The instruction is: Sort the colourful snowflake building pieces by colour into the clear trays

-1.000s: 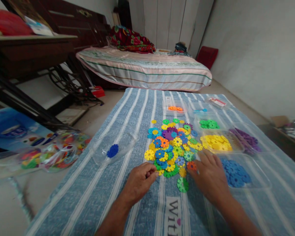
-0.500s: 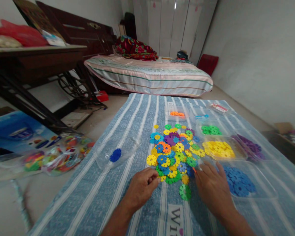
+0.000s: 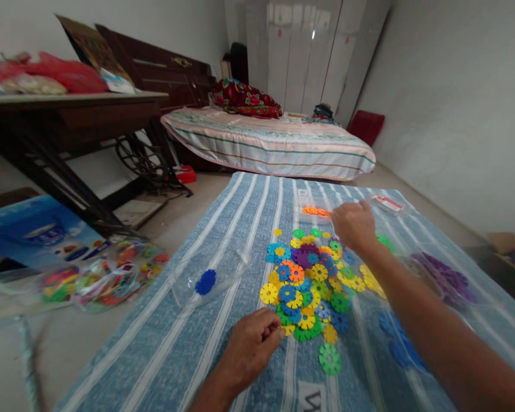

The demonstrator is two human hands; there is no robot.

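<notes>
My right hand [image 3: 354,226] reaches over the far side of the table, its fingers closed on an orange notched disc [image 3: 327,213]. It is at the right end of a clear container with orange discs [image 3: 313,211]. Near the close edge of a mixed pile of notched plastic discs [image 3: 320,272], my left hand [image 3: 255,340] is closed in a pinch. A yellow notched disc [image 3: 288,330] shows at its fingertips, partly hidden. Below the pile lies a green disc [image 3: 329,359].
At the right, my forearm partly covers the containers of yellow discs [image 3: 371,280], green discs [image 3: 385,242] and blue discs [image 3: 401,343]. Purple discs [image 3: 444,274] sit further right. On the left is a clear container with dark blue discs [image 3: 206,282]. A bed [image 3: 270,143] stands beyond.
My right hand has moved from the pile's right side, forward to the orange discs' container, carrying an orange disc. My left hand stays by the pile's near edge. The view has shifted slightly.
</notes>
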